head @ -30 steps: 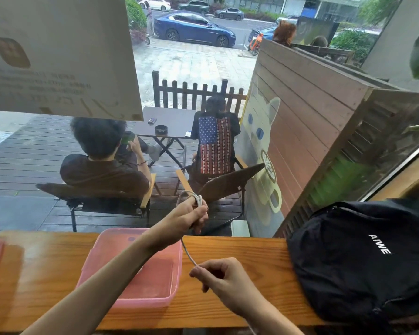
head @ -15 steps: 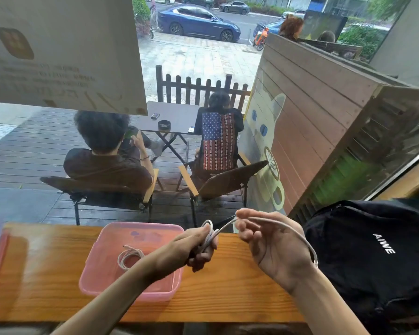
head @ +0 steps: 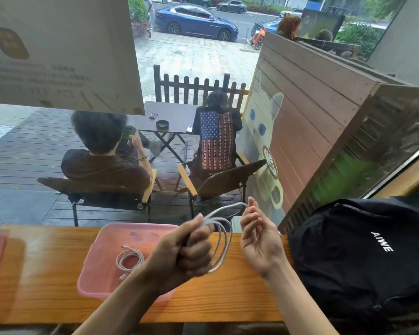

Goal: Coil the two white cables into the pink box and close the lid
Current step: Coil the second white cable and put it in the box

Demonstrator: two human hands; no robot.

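I see one thin white cable looped in coils (head: 219, 243), gripped in my left hand's fist (head: 188, 252) above the wooden counter's (head: 46, 281) far edge. A second coiled white cable (head: 130, 258) lies inside the open pink plastic box (head: 111, 284). My right hand (head: 259, 235) is open, fingertips touching the loop's top.

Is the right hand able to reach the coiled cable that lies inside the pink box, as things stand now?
Probably not directly. The left hand, gripping the second cable's loops, and its forearm lie between the right hand and the coiled cable in the pink box, though the box itself stands open.
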